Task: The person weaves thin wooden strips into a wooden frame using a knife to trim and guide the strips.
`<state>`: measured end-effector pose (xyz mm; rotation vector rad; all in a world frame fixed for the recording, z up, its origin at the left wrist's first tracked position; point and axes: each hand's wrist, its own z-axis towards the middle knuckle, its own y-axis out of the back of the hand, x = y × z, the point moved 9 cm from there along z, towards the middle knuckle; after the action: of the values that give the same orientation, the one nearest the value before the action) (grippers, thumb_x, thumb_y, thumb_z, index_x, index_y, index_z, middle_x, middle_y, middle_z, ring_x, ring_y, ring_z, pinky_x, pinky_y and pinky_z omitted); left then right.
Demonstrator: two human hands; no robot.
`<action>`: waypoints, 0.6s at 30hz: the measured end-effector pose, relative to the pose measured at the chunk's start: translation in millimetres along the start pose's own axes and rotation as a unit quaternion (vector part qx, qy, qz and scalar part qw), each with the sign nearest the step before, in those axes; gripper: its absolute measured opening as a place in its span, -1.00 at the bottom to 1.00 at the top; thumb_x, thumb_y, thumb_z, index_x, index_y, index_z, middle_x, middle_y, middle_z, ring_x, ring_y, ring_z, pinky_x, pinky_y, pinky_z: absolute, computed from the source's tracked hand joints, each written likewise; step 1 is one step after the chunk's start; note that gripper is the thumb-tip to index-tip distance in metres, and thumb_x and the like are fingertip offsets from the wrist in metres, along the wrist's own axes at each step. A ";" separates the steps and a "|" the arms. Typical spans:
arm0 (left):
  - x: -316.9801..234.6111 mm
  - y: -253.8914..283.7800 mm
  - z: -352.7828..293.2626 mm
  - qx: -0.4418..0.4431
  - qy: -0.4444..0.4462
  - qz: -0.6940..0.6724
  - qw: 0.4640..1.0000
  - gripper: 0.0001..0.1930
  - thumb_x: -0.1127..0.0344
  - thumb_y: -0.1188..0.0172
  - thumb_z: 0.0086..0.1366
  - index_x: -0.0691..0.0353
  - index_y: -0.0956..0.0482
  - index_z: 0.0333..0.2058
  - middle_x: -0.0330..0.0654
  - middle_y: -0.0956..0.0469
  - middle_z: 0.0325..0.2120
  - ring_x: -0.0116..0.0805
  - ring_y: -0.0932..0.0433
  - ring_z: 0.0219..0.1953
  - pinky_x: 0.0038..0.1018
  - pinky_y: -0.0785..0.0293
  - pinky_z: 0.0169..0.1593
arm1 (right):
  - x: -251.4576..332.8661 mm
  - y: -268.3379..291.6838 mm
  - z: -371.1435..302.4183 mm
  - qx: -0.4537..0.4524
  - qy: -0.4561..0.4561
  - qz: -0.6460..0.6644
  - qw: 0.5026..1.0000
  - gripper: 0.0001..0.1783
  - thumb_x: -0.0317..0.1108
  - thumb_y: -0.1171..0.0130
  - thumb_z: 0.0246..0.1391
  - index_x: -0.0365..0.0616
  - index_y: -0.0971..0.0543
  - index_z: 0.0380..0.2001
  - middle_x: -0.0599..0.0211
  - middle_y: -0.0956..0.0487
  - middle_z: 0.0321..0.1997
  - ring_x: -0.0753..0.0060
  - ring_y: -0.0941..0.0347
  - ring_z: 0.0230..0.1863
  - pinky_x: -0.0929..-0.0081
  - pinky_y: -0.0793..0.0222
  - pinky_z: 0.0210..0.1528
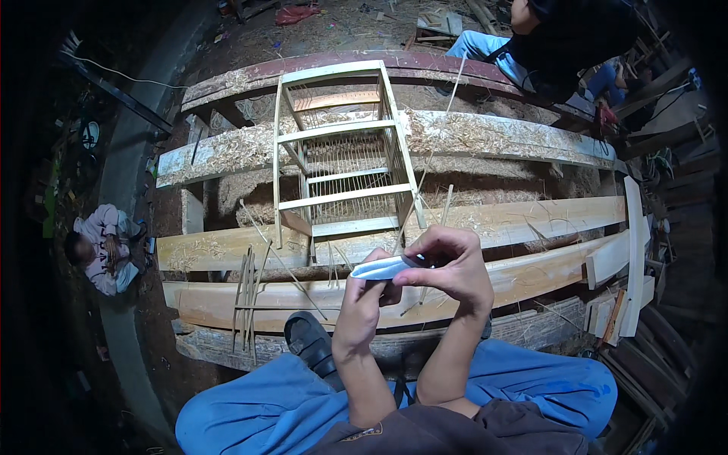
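Head: two hands (459, 273), one pale object (379, 268)

Wooden frame (337, 131): 1. Nearer than frame: left hand (359, 311) 1, right hand (457, 274) 1, whitish piece (379, 267) 1. Long planks (523, 218) about frame: at least 4. Seated person (106, 246) left of frame: 1. Red crumpled item (296, 15) beyond frame: 1.
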<state>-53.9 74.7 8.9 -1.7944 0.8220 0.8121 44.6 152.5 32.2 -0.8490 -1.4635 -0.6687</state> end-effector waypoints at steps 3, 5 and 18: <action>5.1 0.7 -0.2 0.029 0.010 -0.022 0.999 -0.88 0.35 0.07 0.38 0.14 -0.35 -0.38 -0.40 -0.29 -0.56 -0.66 -0.19 -0.55 -0.64 -0.05 -0.50 | -9.5 6.1 -0.8 -0.019 0.017 -0.006 1.000 -0.72 -0.46 -0.55 -0.23 -0.26 -0.61 -0.46 0.47 -0.60 -0.50 0.80 -0.42 -0.50 0.75 -0.27 -0.50; 6.2 3.6 -0.1 -0.022 0.020 -0.032 0.999 -0.86 0.36 0.08 0.37 0.13 -0.30 -0.42 -0.41 -0.24 -0.60 -0.66 -0.15 -0.59 -0.64 -0.04 -0.52 | -14.4 15.4 -1.2 -0.059 0.023 -0.024 0.998 -0.74 -0.44 -0.53 -0.21 -0.23 -0.61 -0.46 0.47 -0.60 -0.50 0.80 -0.43 -0.51 0.75 -0.28 -0.51; -8.7 15.4 3.1 -0.018 -0.012 -0.081 0.996 -0.70 0.21 0.13 0.43 0.13 -0.21 -0.51 -0.44 -0.08 -0.70 -0.66 0.04 -0.67 -0.63 0.11 -0.62 | -9.0 33.3 -6.4 -0.122 -0.028 -0.020 0.992 -0.77 -0.43 -0.44 -0.08 -0.22 -0.56 -0.41 0.34 -0.63 -0.42 0.60 -0.58 -0.36 0.67 -0.47 -0.32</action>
<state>-71.8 74.5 7.5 -1.8534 0.6395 0.7446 75.4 164.8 20.9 -1.0350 -1.4700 -0.8722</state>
